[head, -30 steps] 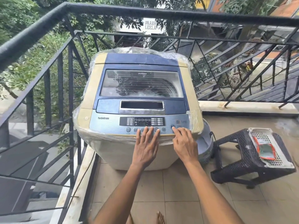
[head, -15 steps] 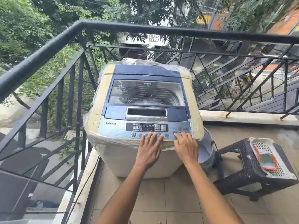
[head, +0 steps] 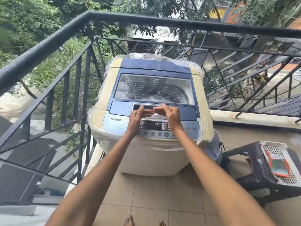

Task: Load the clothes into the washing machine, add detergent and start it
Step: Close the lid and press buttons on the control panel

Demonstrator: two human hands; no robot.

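A top-loading washing machine (head: 146, 157), blue and cream and wrapped in clear plastic, stands in the balcony corner. Its lid (head: 153, 88) with a see-through window lies closed. The control panel (head: 156, 126) at the front shows a lit display. My left hand (head: 138, 118) and my right hand (head: 170, 115) hover side by side above the panel, just in front of the lid's handle recess (head: 146, 107). Their fingers are loosely curved, with the tips nearly meeting. Neither hand holds anything. No clothes or detergent can be made out.
Black metal railing (head: 48, 44) runs along the left and behind the machine. A black woven stool (head: 254, 167) at the right carries a white basket (head: 273, 147) with an orange-edged item in it. A grey tub (head: 217, 144) sits behind the machine's right side. The floor is tiled.
Both hands lifted off the control panel buttons and moved up toward the lid handle, drawing closer together. The panel display is uncovered.
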